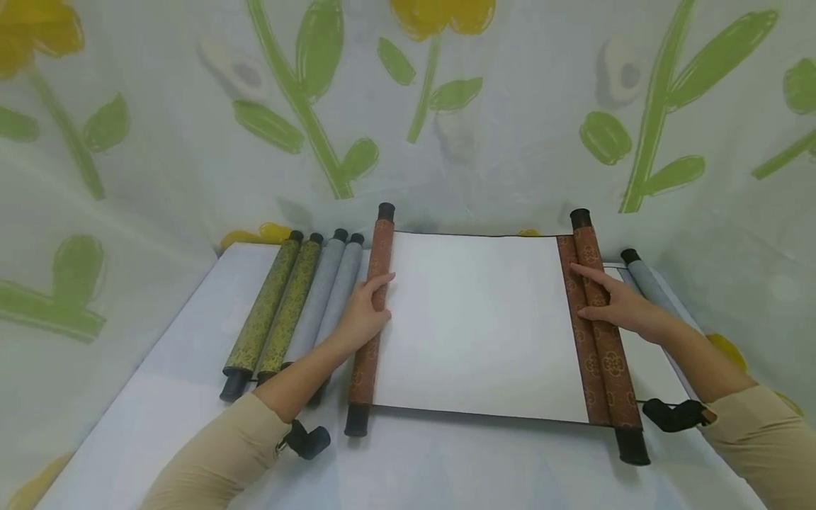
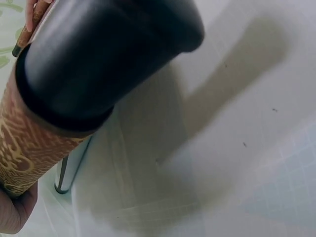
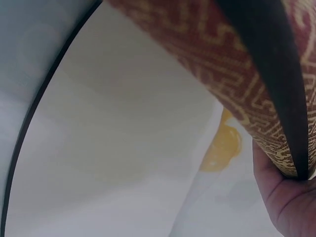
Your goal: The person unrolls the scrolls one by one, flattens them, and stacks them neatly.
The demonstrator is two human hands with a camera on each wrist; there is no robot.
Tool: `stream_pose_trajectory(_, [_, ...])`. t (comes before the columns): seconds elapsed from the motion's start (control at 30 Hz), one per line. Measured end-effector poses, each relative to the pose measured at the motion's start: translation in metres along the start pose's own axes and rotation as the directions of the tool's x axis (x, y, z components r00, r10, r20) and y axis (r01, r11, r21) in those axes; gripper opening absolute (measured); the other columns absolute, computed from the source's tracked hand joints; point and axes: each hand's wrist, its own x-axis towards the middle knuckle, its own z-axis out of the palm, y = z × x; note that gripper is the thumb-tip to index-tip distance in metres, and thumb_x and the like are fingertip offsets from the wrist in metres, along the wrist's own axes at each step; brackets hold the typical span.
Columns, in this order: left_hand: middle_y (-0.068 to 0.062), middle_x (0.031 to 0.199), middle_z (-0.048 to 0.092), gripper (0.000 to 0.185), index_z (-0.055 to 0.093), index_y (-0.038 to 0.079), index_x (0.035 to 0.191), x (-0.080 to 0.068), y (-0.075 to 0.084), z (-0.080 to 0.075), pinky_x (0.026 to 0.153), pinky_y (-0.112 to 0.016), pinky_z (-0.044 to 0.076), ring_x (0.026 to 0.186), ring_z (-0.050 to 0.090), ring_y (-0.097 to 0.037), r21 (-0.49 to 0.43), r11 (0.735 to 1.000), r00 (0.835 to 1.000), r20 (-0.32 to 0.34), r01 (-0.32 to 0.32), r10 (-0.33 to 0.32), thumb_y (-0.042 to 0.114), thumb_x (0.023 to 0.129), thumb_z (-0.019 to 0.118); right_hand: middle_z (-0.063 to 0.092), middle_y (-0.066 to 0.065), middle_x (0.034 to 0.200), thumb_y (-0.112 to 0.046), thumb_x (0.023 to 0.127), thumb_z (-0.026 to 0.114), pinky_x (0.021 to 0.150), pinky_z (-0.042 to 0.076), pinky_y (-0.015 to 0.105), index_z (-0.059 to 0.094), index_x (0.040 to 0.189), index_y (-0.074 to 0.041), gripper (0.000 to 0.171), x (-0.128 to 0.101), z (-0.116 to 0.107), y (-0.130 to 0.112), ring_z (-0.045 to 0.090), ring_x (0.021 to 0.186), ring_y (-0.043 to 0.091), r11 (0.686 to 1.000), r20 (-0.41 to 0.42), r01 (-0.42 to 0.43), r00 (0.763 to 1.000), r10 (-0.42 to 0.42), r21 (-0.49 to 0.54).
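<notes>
Scroll [image 1: 478, 322] lies partly unrolled at the middle of the tabletop [image 1: 191, 397], blank white sheet facing up, a red-brown patterned roll at each side. My left hand [image 1: 363, 315] rests on the left roll [image 1: 372, 319] about halfway along it, fingers curved over the top and thumb toward the sheet; the grip wraps loosely round the roll. The left wrist view shows the same roll close up: black end cap [image 2: 98, 59] filling the upper left, the gold-on-brown pattern below it, my palm [image 2: 15, 217] at the lower left edge. My right hand [image 1: 615, 304] lies on the right roll [image 1: 605, 333], fingers stretched out nearly straight across it and the patterned border, pointing left toward the sheet; that grip is open, pressing down flat. In the right wrist view the patterned roll [image 3: 237, 79] crosses the upper right with a dark strip along it, the pale sheet [image 3: 113, 138] below and my palm [image 3: 286, 202] at the lower right. Left of the scroll, just beside it, four rolled scrolls lie side by side: two gold-green ones [image 1: 274, 308] farthest left, two grey ones [image 1: 328, 297] next to my left forearm. One more grey scroll [image 1: 647, 280] lies right of my right hand, partly hidden by it. A flower-print cloth [image 1: 408, 106] hangs behind the tabletop.
</notes>
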Motion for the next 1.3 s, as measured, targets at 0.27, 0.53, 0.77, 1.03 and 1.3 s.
stream_pose_trajectory(0.27, [-0.025, 0.136, 0.035, 0.051, 0.044, 0.012, 0.141, -0.003, -0.001, -0.002, 0.092, -0.048, 0.038, 0.119, 0.038, -0.033, -0.003, 1.0, 1.0, -0.009, -0.008, 0.008, 0.004, 0.09, 0.044, 0.003, 0.034, 0.152, -0.01, 0.089, 0.063, 0.097, 0.017, 0.075, 0.01, 0.151, -0.005, 0.082, -0.006, -0.001, 0.002, 0.003, 0.136, 0.056, 1.0, -0.004, 0.003, 1.0, -0.003, -0.012])
stream_pose_trajectory(0.53, [-0.024, 0.137, 0.037, 0.063, 0.046, 0.014, 0.14, -0.002, 0.001, -0.002, 0.1, -0.055, 0.036, 0.126, 0.039, -0.038, 0.037, 0.999, 0.999, -0.021, 0.028, -0.027, 0.008, 0.082, 0.069, 0.003, 0.035, 0.151, -0.006, 0.087, 0.063, 0.096, 0.016, 0.075, 0.009, 0.151, -0.005, 0.084, -0.008, -0.005, 0.007, 0.002, 0.135, 0.057, 1.0, -0.021, 0.0, 1.0, 0.0, -0.03])
stream_pose_trajectory(0.77, [-0.024, 0.136, 0.038, 0.07, 0.045, 0.015, 0.14, -0.001, 0.003, -0.001, 0.098, -0.055, 0.039, 0.126, 0.04, -0.038, 0.058, 0.998, 1.0, -0.013, 0.027, -0.026, 0.004, 0.077, 0.073, 0.004, 0.035, 0.151, -0.006, 0.086, 0.064, 0.096, 0.016, 0.076, 0.01, 0.151, -0.005, 0.084, -0.014, -0.006, 0.006, 0.002, 0.135, 0.058, 0.999, -0.029, -0.017, 0.999, 0.016, -0.037])
stream_pose_trajectory(1.03, [-0.027, 0.138, 0.036, 0.067, 0.043, 0.013, 0.142, -0.002, 0.006, -0.004, 0.1, -0.057, 0.037, 0.129, 0.036, -0.041, 0.068, 0.998, 1.0, -0.013, -0.004, 0.005, -0.005, 0.079, 0.057, 0.006, 0.036, 0.15, -0.009, 0.086, 0.066, 0.095, 0.018, 0.075, 0.009, 0.151, -0.006, 0.087, -0.015, -0.01, 0.009, 0.005, 0.132, 0.06, 0.996, -0.039, -0.031, 0.999, 0.028, -0.086])
stream_pose_trajectory(1.3, [-0.024, 0.134, 0.04, 0.059, 0.047, 0.017, 0.139, -0.003, 0.004, -0.006, 0.093, -0.053, 0.042, 0.119, 0.044, -0.037, 0.096, 0.995, 1.0, -0.015, 0.026, -0.025, 0.001, 0.083, 0.055, 0.007, 0.038, 0.148, -0.009, 0.085, 0.066, 0.094, 0.019, 0.076, 0.01, 0.151, -0.005, 0.086, -0.021, -0.012, 0.011, 0.007, 0.131, 0.061, 0.995, -0.035, -0.046, 0.998, 0.043, -0.094])
